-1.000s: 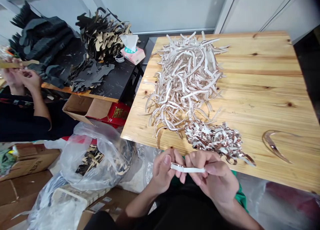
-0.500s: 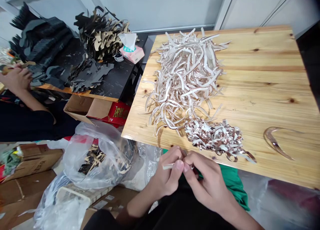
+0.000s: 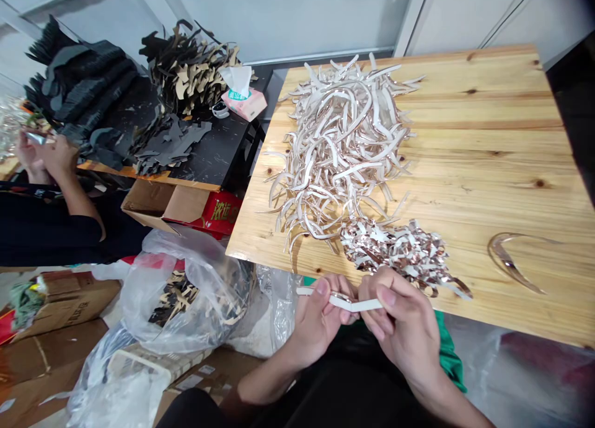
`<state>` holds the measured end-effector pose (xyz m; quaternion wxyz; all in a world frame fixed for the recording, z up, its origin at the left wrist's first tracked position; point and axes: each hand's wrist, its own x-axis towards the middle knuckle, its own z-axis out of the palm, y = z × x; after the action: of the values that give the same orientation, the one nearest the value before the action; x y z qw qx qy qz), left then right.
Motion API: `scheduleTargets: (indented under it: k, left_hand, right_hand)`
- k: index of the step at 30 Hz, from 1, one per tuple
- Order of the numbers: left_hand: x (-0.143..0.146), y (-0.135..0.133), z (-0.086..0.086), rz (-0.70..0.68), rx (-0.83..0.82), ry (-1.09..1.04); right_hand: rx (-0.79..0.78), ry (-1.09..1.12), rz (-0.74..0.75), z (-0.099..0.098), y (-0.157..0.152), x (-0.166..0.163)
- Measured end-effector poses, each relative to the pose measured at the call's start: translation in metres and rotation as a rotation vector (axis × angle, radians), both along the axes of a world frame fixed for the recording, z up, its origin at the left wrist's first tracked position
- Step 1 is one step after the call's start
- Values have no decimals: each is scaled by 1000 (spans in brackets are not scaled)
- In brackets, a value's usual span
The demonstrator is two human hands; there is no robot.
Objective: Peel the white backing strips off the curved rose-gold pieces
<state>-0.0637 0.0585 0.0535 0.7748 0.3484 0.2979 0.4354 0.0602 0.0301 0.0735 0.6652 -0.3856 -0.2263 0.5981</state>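
Both hands pinch one narrow white strip point(image 3: 341, 302) with a shiny rose-gold edge, held level just off the table's front edge. My left hand point(image 3: 318, 322) grips its left part between thumb and fingers, and a short end sticks out past the thumb. With thumb and fingertips my right hand point(image 3: 400, 319) grasps the right end. Between the hands the strip shows a slight bend. Close behind my right hand lies a heap of small crinkled rose-gold and white scraps point(image 3: 395, 248). Beyond it spreads a large pile of curved white strips with metallic edges point(image 3: 344, 149).
A single curved rose-gold piece point(image 3: 506, 263) lies on the right of the wooden table point(image 3: 493, 124). Left stands a black table point(image 3: 218, 142) with dark cut pieces and a tissue box point(image 3: 246, 102). Below are a plastic bag point(image 3: 186, 316) and cartons. A co-worker's hands point(image 3: 51, 155) hold something silvery.
My hands have moved apart slightly and risen, and more of the strip shows between them. The co-worker's hands have shifted right, with a silvery thing now visible.
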Motion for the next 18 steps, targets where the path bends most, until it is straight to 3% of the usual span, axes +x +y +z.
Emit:
scheduleTargets:
  k: [4,8,11,18]
  left_hand:
    - [7,-2,8,13,-303,-170]
    - [10,-13,0,72,-137,-15]
    - [10,-24,-11,40,-43,134]
    - [12,-29,-16,86,-195,129]
  right_hand:
    - [48,129,-46,7,6,-2]
    - [104,-19,-115,-3,-4,-11]
    - [117,-71,-120,-11,-11,-18]
    - [71,-4,-147,-3,-2,-18]
